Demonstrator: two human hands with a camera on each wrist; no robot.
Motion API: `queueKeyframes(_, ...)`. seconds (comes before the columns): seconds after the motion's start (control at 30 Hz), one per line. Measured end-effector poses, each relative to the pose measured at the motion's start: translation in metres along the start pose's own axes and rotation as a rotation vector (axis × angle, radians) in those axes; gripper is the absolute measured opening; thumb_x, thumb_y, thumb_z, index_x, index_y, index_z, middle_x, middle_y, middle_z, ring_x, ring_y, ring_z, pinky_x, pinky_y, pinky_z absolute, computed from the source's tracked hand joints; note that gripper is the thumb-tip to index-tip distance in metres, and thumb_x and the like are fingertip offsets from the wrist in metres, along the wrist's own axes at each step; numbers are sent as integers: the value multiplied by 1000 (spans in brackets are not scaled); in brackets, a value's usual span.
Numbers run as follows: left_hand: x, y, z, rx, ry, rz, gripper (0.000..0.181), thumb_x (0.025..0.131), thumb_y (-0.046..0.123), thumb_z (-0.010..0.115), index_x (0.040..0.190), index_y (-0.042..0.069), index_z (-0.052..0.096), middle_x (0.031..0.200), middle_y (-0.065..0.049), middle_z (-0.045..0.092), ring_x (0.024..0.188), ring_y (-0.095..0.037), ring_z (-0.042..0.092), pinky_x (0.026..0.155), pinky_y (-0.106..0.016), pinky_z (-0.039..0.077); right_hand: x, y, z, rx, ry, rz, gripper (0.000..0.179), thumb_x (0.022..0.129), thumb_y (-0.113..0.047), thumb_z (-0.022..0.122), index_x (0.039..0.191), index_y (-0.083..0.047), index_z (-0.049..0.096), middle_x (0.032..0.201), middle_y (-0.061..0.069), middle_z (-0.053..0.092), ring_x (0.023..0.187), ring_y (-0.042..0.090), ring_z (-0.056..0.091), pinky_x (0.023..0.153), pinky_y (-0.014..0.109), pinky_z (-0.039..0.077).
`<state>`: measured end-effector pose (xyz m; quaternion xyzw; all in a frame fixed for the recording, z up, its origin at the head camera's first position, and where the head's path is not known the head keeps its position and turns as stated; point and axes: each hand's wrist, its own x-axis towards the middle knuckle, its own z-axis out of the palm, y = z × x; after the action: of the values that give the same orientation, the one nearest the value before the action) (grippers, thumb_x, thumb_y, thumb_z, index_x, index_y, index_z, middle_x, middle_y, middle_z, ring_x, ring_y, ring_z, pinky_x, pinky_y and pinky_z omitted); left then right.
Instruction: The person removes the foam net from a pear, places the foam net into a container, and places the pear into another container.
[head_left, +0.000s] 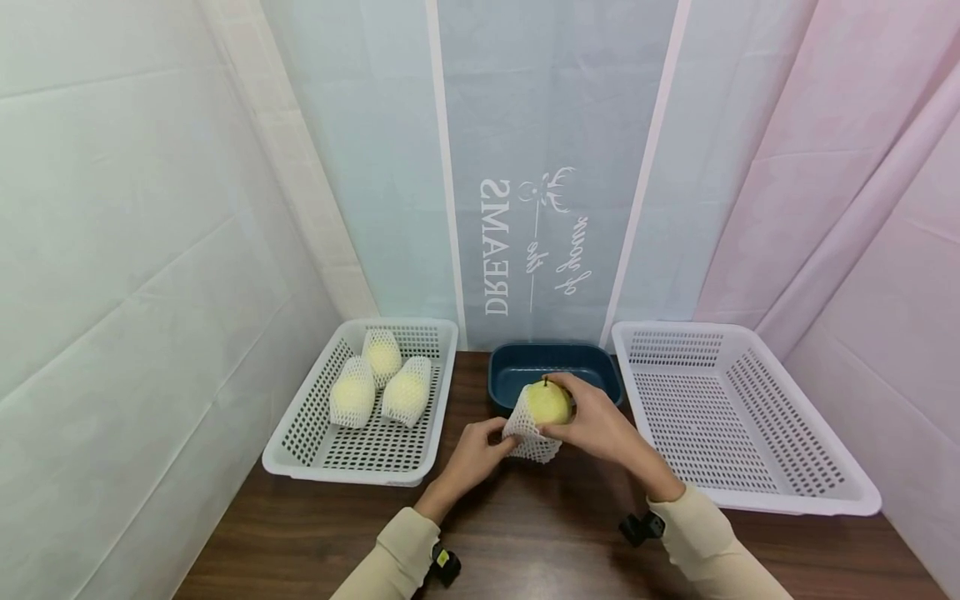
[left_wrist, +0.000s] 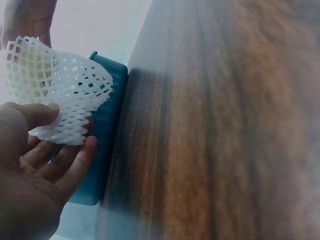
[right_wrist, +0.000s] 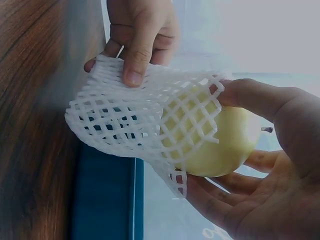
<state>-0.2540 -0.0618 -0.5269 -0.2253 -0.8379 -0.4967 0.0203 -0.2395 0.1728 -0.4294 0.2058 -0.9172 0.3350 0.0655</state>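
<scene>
A yellow-green pear (head_left: 550, 403) with a dark stem is held up in my right hand (head_left: 598, 423), thumb on one side and fingers on the other. A white foam net sleeve (right_wrist: 115, 117) covers its lower part, and the stem end is bare. My left hand (head_left: 474, 457) pinches the loose far end of the sleeve between thumb and fingers, as the left wrist view shows. Part of the sleeve hangs slack beyond the fruit. Both hands are above the table, just in front of a dark blue basin (head_left: 517, 379).
On the left stands a white slotted basket (head_left: 360, 477) with three net-covered pears (head_left: 352, 393) inside. A larger white basket (head_left: 712, 417) is on the right. Brown wood table (head_left: 525, 533) lies under everything, with a printed curtain (head_left: 540, 125) behind.
</scene>
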Motion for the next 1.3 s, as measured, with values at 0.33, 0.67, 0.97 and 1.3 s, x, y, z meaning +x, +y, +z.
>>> queueKeyframes(0.33, 0, 0, 0, -22, 8, -15, 26, 104, 31, 71, 122, 14, 79, 119, -2, 80, 107, -16, 75, 89, -30, 60, 2, 2, -8, -1, 24, -8, 81, 85, -30, 93, 150, -1, 54, 144, 21, 63, 118, 35, 68, 90, 49, 60)
queueKeyframes(0.67, 2, 1, 1, -20, 20, -22, 26, 103, 34, 72, 119, 15, 80, 117, -1, 81, 105, -16, 75, 87, -29, 59, 3, 1, -18, -3, 50, -8, 81, 84, -32, 93, 149, -3, 54, 143, 20, 64, 116, 34, 70, 91, 51, 61)
queueKeyframes(0.97, 3, 1, 3, -19, 30, -32, 25, 102, 34, 73, 116, 15, 80, 113, 0, 81, 104, -15, 74, 87, -30, 58, 4, 2, -26, 6, 46, 9, 81, 85, -28, 92, 151, -2, 53, 147, 22, 61, 120, 37, 68, 95, 54, 59)
queueKeyframes(1.3, 4, 2, 3, -26, 42, -36, 23, 102, 32, 74, 116, 15, 80, 114, 0, 81, 106, -14, 74, 91, -34, 60, 9, 5, -37, 11, 56, 29, 81, 85, -28, 92, 151, -1, 53, 147, 26, 60, 119, 39, 68, 94, 55, 58)
